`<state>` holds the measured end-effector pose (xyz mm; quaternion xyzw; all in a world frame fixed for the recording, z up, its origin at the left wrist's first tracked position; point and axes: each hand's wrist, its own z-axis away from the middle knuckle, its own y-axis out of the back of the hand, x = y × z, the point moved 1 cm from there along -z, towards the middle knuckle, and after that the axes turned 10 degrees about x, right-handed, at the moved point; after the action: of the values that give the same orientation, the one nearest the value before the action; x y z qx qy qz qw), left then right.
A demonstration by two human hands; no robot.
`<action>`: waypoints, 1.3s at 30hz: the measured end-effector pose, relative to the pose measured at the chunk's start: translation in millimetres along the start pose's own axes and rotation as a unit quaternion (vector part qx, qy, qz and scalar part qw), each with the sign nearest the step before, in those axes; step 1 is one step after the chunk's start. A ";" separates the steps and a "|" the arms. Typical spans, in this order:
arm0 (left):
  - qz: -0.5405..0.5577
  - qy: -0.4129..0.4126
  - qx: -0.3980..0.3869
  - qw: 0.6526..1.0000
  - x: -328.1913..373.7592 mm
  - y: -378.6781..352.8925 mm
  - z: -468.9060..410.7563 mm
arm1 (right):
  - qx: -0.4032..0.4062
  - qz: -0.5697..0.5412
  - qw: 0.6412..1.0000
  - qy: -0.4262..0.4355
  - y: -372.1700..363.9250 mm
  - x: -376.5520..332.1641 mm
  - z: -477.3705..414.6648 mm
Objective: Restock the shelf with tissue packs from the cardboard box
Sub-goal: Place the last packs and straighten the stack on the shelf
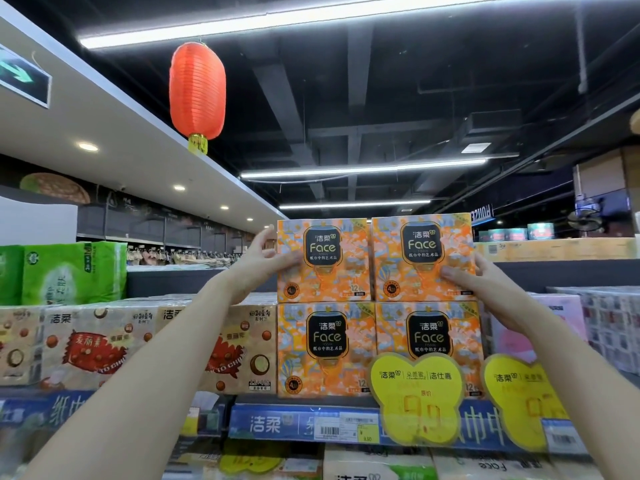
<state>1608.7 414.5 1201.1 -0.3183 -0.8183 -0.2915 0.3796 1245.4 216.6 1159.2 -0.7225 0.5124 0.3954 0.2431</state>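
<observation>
Four orange "Face" tissue packs stand two by two on the top shelf [298, 422]. My left hand [265, 258] grips the left edge of the upper left pack [323, 259], thumb on its front and fingers up along its side. My right hand [479, 280] grips the right edge of the upper right pack [420, 258], thumb on the front and fingers round the side. These two packs rest on the lower left pack [325, 348] and lower right pack [429, 341]. The cardboard box is out of view.
Beige tissue packs [104, 344] fill the shelf to the left, with green rolls [69, 271] stacked above them. Pink and patterned packs [606, 327] stand to the right. Yellow price tags [415, 396] hang off the shelf edge. A red lantern [197, 91] hangs overhead.
</observation>
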 end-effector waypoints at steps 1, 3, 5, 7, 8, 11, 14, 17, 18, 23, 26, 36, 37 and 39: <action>-0.021 -0.028 0.037 0.999 7.7 2.4 1.1 | 0.013 0.006 1.000 0.011 1.9 -3.7 -0.2; -0.062 -0.099 0.097 0.988 29.9 4.7 4.1 | 0.058 0.027 0.997 0.043 6.7 -15.2 -4.3; -0.126 -0.173 0.115 0.970 55.2 3.2 5.8 | 0.099 0.083 0.987 0.099 9.9 -32.8 -8.7; -0.203 -0.208 0.084 0.953 76.5 -0.4 2.2 | 0.122 0.163 0.965 0.167 6.0 -56.6 -10.2; -0.236 -0.199 0.051 0.950 84.7 -3.7 -1.0 | 0.120 0.208 0.950 0.198 1.9 -68.6 -11.1; -0.346 -0.152 -0.036 0.925 97.0 -18.6 -11.9 | 0.064 0.331 0.909 0.246 -15.4 -101.7 -17.8; -0.412 -0.132 -0.067 0.899 102.6 -35.8 -22.1 | -0.019 0.366 0.912 0.184 -30.2 -117.8 -35.5; -0.452 -0.098 -0.082 0.883 108.1 -46.6 -32.1 | -0.082 0.407 0.896 0.155 -46.0 -128.5 -55.1; -0.461 -0.092 -0.081 0.879 109.8 -48.5 -35.7 | -0.099 0.422 0.889 0.145 -51.3 -132.0 -60.2; -0.480 -0.079 -0.103 0.867 118.4 -56.6 -51.1 | -0.138 0.464 0.873 0.064 -62.4 -139.2 -79.6; -0.469 -0.047 -0.145 0.870 115.6 -58.7 -56.0 | -0.175 0.486 0.856 0.028 -60.1 -139.0 -87.3; -0.410 -0.094 -0.128 0.898 103.8 -50.9 -54.6 | -0.217 0.456 0.861 0.062 -54.4 -129.7 -80.5; -0.404 -0.100 -0.126 0.901 103.7 -49.1 -53.0 | -0.220 0.451 0.863 0.066 -52.5 -130.0 -79.6; -0.393 -0.104 -0.126 0.905 104.9 -46.6 -49.9 | -0.223 0.447 0.863 0.071 -50.6 -131.3 -77.3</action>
<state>1542.4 380.8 1301.8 -0.0448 -0.8682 -0.4830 0.1043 1296.2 248.2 1308.2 -0.4771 0.6942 0.5131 -0.1648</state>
